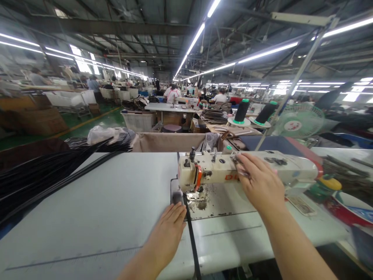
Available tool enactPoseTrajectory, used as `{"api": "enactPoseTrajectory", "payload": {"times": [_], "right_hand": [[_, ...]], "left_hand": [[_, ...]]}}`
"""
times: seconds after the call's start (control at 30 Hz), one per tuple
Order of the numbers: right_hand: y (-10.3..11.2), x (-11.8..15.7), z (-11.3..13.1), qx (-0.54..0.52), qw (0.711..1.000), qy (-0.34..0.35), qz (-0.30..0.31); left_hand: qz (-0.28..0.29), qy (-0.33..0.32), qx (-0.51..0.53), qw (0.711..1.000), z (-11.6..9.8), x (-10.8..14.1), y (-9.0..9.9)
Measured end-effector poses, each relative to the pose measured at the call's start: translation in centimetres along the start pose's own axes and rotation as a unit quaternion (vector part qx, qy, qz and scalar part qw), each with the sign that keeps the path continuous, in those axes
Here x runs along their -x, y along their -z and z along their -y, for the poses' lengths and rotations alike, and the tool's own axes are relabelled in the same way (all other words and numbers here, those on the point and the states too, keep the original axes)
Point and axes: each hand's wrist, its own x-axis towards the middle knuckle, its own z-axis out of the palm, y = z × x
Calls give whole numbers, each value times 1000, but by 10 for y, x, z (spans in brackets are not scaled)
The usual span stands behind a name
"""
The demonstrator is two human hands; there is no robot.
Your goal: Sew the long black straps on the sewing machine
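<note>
A black strap [191, 237] runs from the table's front edge up to the presser foot [194, 196] of an off-white sewing machine [215, 171]. My left hand [171, 221] lies flat on the table just left of the strap, its fingertips close to the needle area and reaching a grey piece [176, 196] beside the foot. My right hand [259, 181] is at the machine's arm, fingers bent over its top and front. Some dark metal shows by those fingertips, but I cannot make out what it is.
A bundle of long black strips [43, 179] covers the table's left side. Behind the machine stand two black thread cones [241, 111] and a green fan [300, 121]. At the right are a yellow-capped container [329, 182] and a red bowl [349, 208]. Other people sit farther off.
</note>
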Motion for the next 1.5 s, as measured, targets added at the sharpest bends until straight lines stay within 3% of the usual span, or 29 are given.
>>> {"api": "enactPoseTrajectory", "payload": {"times": [0.13,0.27,0.33,0.43,0.53,0.6,0.73,0.8,0.87,0.93,1.1,1.5], "right_hand": [[-11,-29,-28,29,996,14,86],[-14,-38,-35,46,992,51,105],[-11,-37,-34,70,994,51,73],[-2,-23,-23,76,995,45,-36],[4,9,0,12,991,44,-123],[2,40,19,-59,988,59,-127],[-25,107,42,-119,992,25,30],[-42,135,45,-135,985,-45,102],[-56,155,44,-141,970,-112,163],[-65,166,44,-132,962,-134,199],[-67,169,48,-97,962,-108,233],[-64,168,48,-107,965,-102,218]], "left_hand": [[0,-2,-6,1000,0,-1,2],[7,-8,-16,1000,-1,-3,6],[6,-8,-21,1000,-3,-3,7],[-11,-2,-31,999,-4,-3,7],[-24,0,-44,999,-5,-2,6],[-27,-3,-53,998,-5,-2,5],[-43,-15,-86,995,-8,-3,9],[-44,-26,-107,993,-9,-3,12],[-41,-35,-123,991,-10,-3,14],[-36,-39,-133,990,-11,-3,14],[-26,-30,-139,989,-10,-3,13],[-11,-30,-138,990,-12,-3,16]]}}
